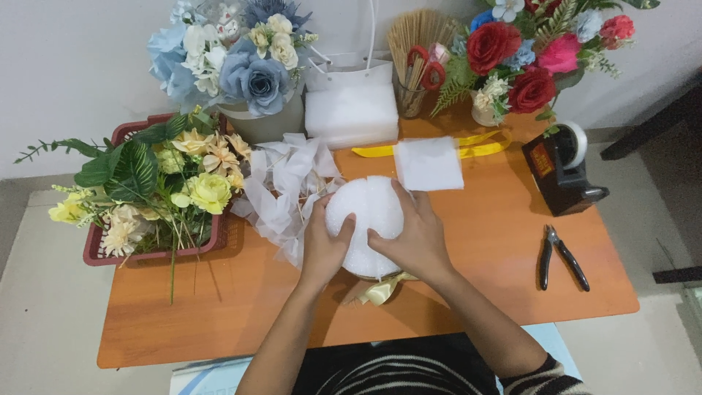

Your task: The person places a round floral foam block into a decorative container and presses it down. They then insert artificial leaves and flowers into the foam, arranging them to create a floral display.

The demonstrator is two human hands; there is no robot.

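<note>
While the white foam ball (364,219) is clasped by left hand (325,245) and right hand (411,238) over the desk (475,263), seating is underway; steady downward pressure is needed.

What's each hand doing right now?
Left hand: closed on the white foam ball, gripping its left side.
Right hand: closed on the same ball, gripping its right side.

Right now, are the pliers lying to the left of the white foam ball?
No, the pliers lie on the table's right side, right of the foam ball.
</note>
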